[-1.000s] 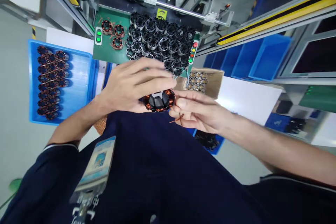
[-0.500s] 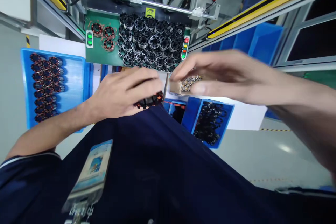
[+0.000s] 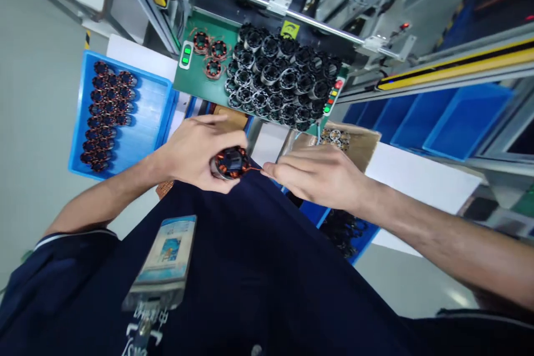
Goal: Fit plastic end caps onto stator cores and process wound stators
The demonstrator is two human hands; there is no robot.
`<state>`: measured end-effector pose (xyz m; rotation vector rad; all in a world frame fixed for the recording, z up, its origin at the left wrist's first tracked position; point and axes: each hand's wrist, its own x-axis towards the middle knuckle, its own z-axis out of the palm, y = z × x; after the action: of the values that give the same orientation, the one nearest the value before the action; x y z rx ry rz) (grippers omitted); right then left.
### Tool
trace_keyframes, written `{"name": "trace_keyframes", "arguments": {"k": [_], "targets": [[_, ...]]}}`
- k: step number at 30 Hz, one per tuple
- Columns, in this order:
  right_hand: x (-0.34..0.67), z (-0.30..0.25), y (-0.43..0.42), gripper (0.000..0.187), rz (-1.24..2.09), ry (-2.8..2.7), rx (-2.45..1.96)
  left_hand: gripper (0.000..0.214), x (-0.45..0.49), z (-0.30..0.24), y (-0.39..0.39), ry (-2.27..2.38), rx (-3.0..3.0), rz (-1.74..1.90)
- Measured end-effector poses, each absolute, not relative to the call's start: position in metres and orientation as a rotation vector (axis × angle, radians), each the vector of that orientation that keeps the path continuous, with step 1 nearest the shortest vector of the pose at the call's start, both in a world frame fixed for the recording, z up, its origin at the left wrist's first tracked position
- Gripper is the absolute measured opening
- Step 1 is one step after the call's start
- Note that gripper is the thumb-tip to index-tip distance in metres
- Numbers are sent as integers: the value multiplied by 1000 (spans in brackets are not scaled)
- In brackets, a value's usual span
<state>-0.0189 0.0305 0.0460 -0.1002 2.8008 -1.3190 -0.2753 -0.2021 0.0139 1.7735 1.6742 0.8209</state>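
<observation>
Holding a coil (image 3: 231, 162): the left hand (image 3: 196, 150) is wrapped around it, fingers curled over the far side and thumb below. The coil sits just above the person's dark shirt, in front of the bench edge, with its open face turned up toward the camera.

The right hand (image 3: 325, 175) lies to the right of the coil, close but not touching it. Its thumb and forefinger are pinched narrow on a thin copper wire (image 3: 255, 168). The wire runs nearly level from the coil's right side to those fingertips, so its long axis goes left to right. The right hand is nearer the free end and the left hand is nearer the winding.

Around them:
- A blue tray (image 3: 146, 122) with rows of wound coils is at the left.
- A green plate (image 3: 196, 80) packed with black rings (image 3: 279, 80) is beyond the hands.
- A cardboard box (image 3: 362, 147) is behind the right hand.

Hard to make out:
- The palm hides the coil's underside.
- The point where the wire leaves the winding is too small to tell.
- The wire's tip is buried between the fingers.
- The right forearm is cut off at the frame edge.
</observation>
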Motion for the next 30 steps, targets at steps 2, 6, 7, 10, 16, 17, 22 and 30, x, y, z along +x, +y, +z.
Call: {"name": "trace_keyframes", "arguments": {"k": [2,6,7,10,16,17,22,30], "targets": [[-32,24,30,39,-1217,2925,-102,46,-293,-4,-234,1735,1493,922],[-89,-53,15,27,-1122,2782,303,61,-309,-59,-310,1944,604,1364],[-112,-74,10,26,-1023,2733,339,69,-307,-74,-327,1963,347,1457],[-193,-134,-4,59,-709,2670,491,83,-295,-107,-365,1919,-156,1578],[-310,-207,6,59,-406,2526,768,77,-286,-119,-395,1836,-510,1693],[-317,-213,9,51,-384,2506,774,73,-288,-119,-398,1806,-523,1698],[-321,-224,15,34,-396,2508,707,67,-307,-132,-405,1748,-490,1697],[-232,-169,-32,34,-1024,2485,399,87,-352,-190,-363,1880,113,1419]]}}
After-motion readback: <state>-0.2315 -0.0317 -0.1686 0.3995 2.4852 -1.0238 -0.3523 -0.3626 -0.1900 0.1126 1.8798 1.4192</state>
